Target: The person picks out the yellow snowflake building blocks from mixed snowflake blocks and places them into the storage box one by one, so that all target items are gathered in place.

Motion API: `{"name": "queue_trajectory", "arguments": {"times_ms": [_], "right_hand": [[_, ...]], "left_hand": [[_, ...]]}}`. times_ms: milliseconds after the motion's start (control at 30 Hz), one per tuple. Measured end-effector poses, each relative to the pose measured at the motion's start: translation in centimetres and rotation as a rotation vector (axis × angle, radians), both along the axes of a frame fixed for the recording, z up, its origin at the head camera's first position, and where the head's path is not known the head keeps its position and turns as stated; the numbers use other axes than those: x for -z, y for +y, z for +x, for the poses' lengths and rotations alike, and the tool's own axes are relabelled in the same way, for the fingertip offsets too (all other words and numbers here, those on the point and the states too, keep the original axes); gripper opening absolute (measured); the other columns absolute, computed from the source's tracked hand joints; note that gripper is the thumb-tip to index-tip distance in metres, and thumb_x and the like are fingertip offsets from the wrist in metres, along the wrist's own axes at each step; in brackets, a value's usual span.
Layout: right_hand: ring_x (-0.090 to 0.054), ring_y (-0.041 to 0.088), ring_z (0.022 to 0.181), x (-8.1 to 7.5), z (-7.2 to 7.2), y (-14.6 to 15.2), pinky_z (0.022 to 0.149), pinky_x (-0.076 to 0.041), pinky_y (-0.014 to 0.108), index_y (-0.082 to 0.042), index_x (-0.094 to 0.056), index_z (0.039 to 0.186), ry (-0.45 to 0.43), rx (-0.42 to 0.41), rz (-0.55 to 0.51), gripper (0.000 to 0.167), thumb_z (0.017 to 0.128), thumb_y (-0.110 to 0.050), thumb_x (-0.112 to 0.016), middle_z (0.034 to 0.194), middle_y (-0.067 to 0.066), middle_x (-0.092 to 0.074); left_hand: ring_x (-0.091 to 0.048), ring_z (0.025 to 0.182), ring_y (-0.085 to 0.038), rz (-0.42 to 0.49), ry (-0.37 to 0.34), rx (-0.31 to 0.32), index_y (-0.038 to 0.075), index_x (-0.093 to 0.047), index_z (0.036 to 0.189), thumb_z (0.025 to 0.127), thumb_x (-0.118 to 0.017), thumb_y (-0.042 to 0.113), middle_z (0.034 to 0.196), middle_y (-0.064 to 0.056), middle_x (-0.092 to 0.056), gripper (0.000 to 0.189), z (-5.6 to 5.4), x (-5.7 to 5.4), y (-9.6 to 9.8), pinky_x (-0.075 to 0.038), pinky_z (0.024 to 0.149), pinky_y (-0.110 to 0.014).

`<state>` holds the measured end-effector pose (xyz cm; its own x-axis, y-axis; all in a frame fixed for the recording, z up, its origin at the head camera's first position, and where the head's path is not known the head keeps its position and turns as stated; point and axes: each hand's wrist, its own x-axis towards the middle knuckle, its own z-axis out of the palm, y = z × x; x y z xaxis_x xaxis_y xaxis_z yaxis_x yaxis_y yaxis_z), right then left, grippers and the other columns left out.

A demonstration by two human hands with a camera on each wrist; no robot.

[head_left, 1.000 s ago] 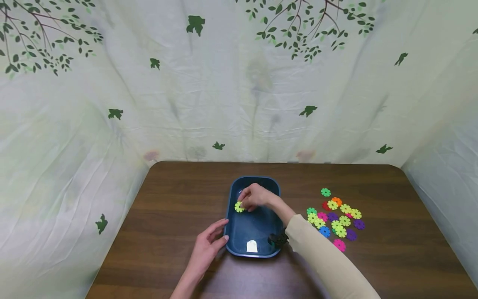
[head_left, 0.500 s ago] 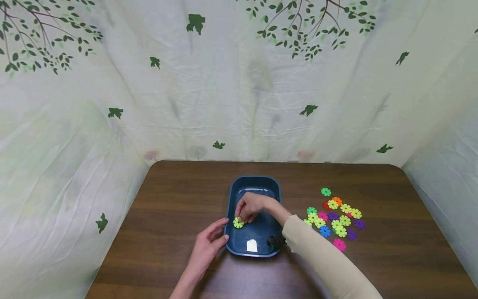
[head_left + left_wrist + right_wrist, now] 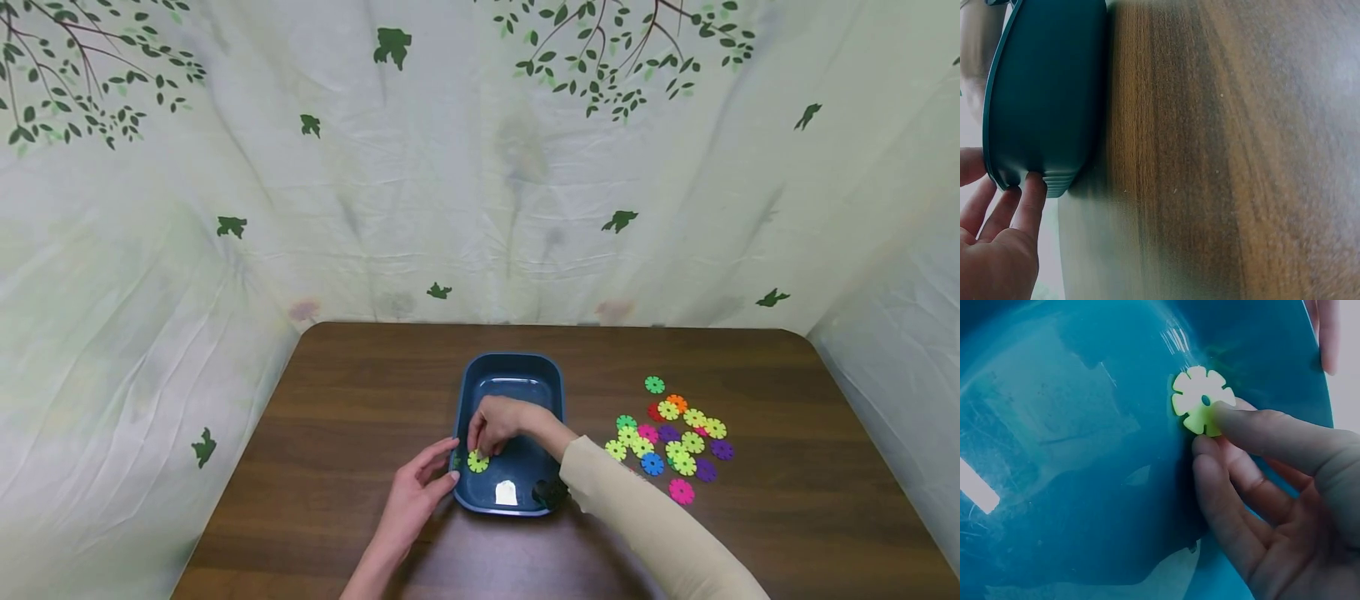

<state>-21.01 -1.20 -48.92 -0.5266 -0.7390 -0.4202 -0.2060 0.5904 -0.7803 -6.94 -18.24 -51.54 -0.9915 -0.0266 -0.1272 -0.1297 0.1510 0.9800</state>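
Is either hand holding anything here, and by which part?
The right hand pinches a yellow-green notched disc by its edge; the left hand touches the tray.

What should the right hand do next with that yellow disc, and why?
Perhaps the right hand should loosen its pinch and leave the yellow disc: it is held inside the blue tray, whose side the left hand touches.

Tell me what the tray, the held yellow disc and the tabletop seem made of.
Tray: probably plastic, smooth and glossy with bright reflections.
Yellow disc: likely plastic, evenly coloured, cleanly slotted.
Tabletop: wood-grained, slight sheen; solid wood or laminate, unclear.
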Motion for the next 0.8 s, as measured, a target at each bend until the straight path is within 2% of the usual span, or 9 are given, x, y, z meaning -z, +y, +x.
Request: {"name": "queue_trajectory", "arguments": {"times_ms": [233,533,800], "right_hand": [[-0.064,0.015,0.063,0.01,0.19,-0.12,0.062,-0.055,0.027,-0.007,-0.076,0.083,0.014,0.017,0.020,0.007,0.084,0.000,-0.075,0.076,0.001,-0.070],[-0.063,0.014,0.063,0.18,0.32,-0.26,0.062,-0.056,0.028,-0.007,-0.076,0.082,0.021,0.004,0.038,0.008,0.082,0.001,-0.077,0.075,0.002,-0.070],[-0.061,0.011,0.062,0.31,0.37,-0.44,0.063,-0.056,0.029,-0.006,-0.075,0.081,0.039,0.006,0.054,0.009,0.080,0.002,-0.078,0.073,0.001,-0.069]], "left_hand": [[-0.053,0.123,-0.033,0.003,0.002,-0.002,0.010,-0.064,0.130,0.088,-0.068,0.001,0.139,-0.008,-0.055,0.043,0.03,0.07,-0.05,-0.049,0.094,-0.035],[-0.053,0.122,-0.035,0.050,0.047,0.006,0.005,-0.062,0.130,0.087,-0.069,-0.002,0.139,-0.012,-0.055,0.044,0.17,0.08,0.01,-0.048,0.090,-0.025],[-0.053,0.122,-0.032,0.041,0.027,-0.001,0.008,-0.063,0.130,0.088,-0.069,0.000,0.139,-0.010,-0.055,0.043,0.11,-0.06,0.03,-0.048,0.089,-0.024]]}}
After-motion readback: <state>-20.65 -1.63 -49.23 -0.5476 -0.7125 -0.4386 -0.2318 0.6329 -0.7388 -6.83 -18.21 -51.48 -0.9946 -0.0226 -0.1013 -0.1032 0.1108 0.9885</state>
